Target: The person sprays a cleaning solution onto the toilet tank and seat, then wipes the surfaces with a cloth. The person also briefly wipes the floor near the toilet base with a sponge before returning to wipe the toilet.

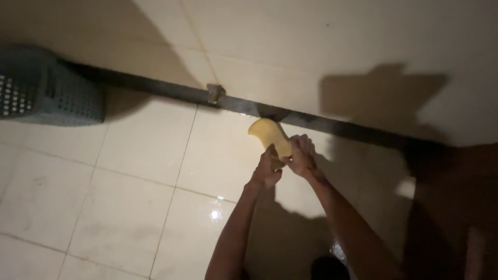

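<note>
The floor (129, 171) is laid with pale cream tiles, glossy and wet in spots, with bright glints near the person's arms. The light is dim and warm, and long shadows fall across the tiles and the pale wall (311, 41) beyond. A dark strip (155, 87) runs slantwise where floor meets wall, and a small brownish lump (215, 92) sits on it; what it is cannot be made out in this light. At the far left a grey perforated basket (46, 88) stands on the floor against the strip, well apart from the hands.

Both bare arms reach forward over the tiles. The left hand (267, 168) and right hand (301, 154) are closed together around the lower end of a yellow sponge (270, 135), fingers wrapped tight on it. Its free upper end sticks out towards the strip, just short of it, held above the floor. A dark shape, blurred, fills the right edge.
</note>
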